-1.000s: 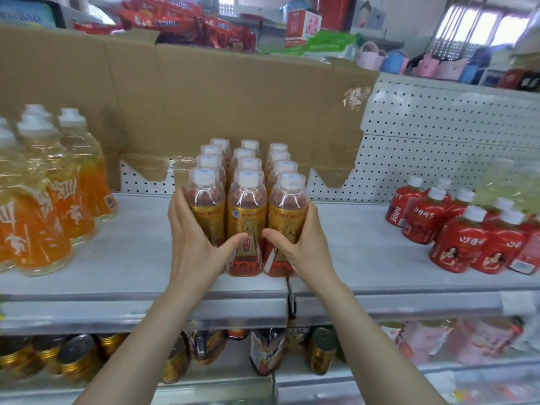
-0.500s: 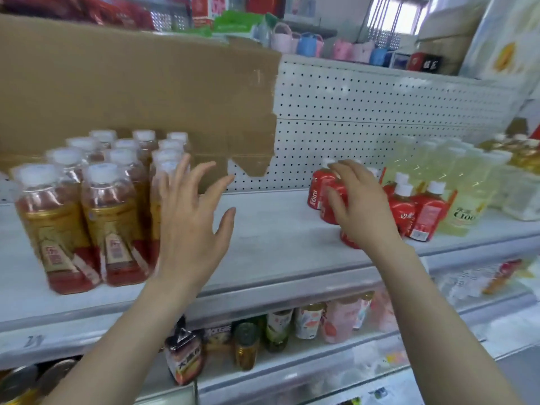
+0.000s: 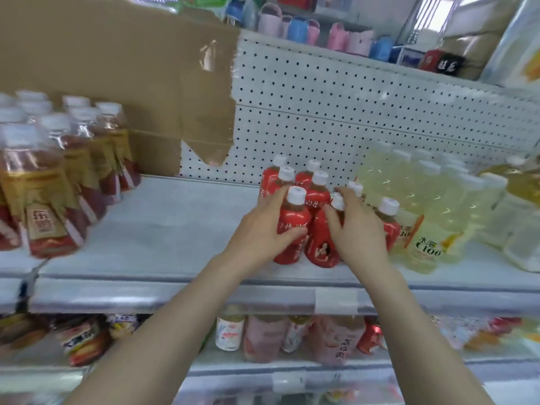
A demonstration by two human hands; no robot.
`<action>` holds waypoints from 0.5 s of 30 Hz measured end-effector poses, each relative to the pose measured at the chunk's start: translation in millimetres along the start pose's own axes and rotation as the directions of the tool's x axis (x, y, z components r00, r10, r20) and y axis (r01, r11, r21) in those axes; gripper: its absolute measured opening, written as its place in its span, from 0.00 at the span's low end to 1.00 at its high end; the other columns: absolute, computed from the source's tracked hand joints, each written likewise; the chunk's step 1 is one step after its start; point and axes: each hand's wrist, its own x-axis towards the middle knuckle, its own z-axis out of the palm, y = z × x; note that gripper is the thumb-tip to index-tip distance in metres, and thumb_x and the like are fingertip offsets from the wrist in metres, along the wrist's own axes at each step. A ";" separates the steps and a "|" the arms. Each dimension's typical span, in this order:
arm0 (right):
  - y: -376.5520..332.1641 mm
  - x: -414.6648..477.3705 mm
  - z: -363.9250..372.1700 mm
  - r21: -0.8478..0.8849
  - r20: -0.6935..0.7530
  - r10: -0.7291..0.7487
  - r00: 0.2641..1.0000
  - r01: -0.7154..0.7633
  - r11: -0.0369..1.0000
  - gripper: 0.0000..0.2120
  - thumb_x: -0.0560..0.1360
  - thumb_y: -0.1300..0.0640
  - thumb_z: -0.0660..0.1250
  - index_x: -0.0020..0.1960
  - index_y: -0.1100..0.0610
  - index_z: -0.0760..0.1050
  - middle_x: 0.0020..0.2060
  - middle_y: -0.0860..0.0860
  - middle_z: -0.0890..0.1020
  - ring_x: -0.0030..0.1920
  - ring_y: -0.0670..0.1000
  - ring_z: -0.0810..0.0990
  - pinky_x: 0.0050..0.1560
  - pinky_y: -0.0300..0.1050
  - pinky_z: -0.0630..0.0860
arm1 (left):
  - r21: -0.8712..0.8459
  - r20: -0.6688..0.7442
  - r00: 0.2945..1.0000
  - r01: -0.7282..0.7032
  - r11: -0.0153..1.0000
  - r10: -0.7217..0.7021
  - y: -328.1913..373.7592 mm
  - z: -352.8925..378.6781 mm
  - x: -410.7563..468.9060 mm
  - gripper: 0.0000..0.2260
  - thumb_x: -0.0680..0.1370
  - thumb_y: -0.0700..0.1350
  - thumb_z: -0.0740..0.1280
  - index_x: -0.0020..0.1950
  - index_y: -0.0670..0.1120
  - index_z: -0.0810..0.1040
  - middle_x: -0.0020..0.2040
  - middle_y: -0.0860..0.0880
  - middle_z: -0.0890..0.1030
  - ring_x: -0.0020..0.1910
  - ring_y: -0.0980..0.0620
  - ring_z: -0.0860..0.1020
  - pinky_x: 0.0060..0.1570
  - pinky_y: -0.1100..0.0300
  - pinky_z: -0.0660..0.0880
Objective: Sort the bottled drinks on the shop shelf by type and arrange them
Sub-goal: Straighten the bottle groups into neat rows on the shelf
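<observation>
While both hands work at the cluster of red bottles (image 3: 318, 194), the left hand (image 3: 263, 232) grips the front-left red bottle (image 3: 295, 216), thumb across its front and fingers wrapped round its left side. The right hand (image 3: 358, 229) is curled round the front-right red bottle (image 3: 320, 248), thumb on its shoulder and fingers over the cap area. Both bottles stand upright and touching each other near the front edge of the shelf (image 3: 175, 226). Pale yellow bottles (image 3: 423, 206) stand just beside the cluster on its right. Gold-labelled bottles (image 3: 52, 194) stand well apart at the left end, blurred. A cardboard sheet (image 3: 117, 77) leans against the pegboard (image 3: 336, 118) behind them. Assorted drinks (image 3: 263, 337) fill the level below
</observation>
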 end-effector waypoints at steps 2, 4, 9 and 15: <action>-0.5 0.9 1.3 0.056 -0.026 -0.024 0.999 0.025 0.998 0.17 0.82 0.52 0.63 0.69 0.57 0.72 0.51 0.59 0.84 0.50 0.63 0.81 0.44 0.52 0.72 | -0.047 0.005 0.999 0.046 0.998 -0.046 -0.3 9.5 0.3 0.30 0.75 0.56 0.71 0.75 0.55 0.64 0.69 0.53 0.74 0.66 0.51 0.74 0.62 0.56 0.70; -2.7 1.2 1.0 0.105 -0.013 -0.040 0.999 0.042 0.994 0.16 0.82 0.54 0.63 0.69 0.56 0.72 0.48 0.58 0.84 0.48 0.63 0.81 0.42 0.50 0.68 | -0.049 -0.002 0.997 0.079 0.996 -0.079 -1.3 7.6 -2.9 0.29 0.75 0.57 0.71 0.74 0.55 0.65 0.67 0.52 0.74 0.64 0.51 0.74 0.62 0.53 0.71; -22.0 -1.5 7.0 0.210 0.048 -0.089 0.995 0.078 0.975 0.16 0.82 0.52 0.64 0.69 0.50 0.72 0.31 0.41 0.72 0.41 0.57 0.80 0.40 0.46 0.62 | -0.033 -0.012 0.990 0.141 0.989 -0.142 -15.6 -19.6 -20.1 0.31 0.71 0.61 0.70 0.72 0.56 0.67 0.65 0.53 0.76 0.62 0.53 0.76 0.62 0.50 0.74; -44.2 1.3 19.6 0.299 0.064 -0.133 0.989 0.108 0.948 0.16 0.81 0.51 0.65 0.68 0.51 0.71 0.28 0.43 0.73 0.30 0.42 0.72 0.36 0.45 0.64 | -0.069 -0.018 0.982 0.187 0.980 -0.188 -28.7 -47.8 -31.8 0.29 0.72 0.57 0.74 0.70 0.56 0.69 0.61 0.57 0.78 0.57 0.56 0.78 0.60 0.51 0.76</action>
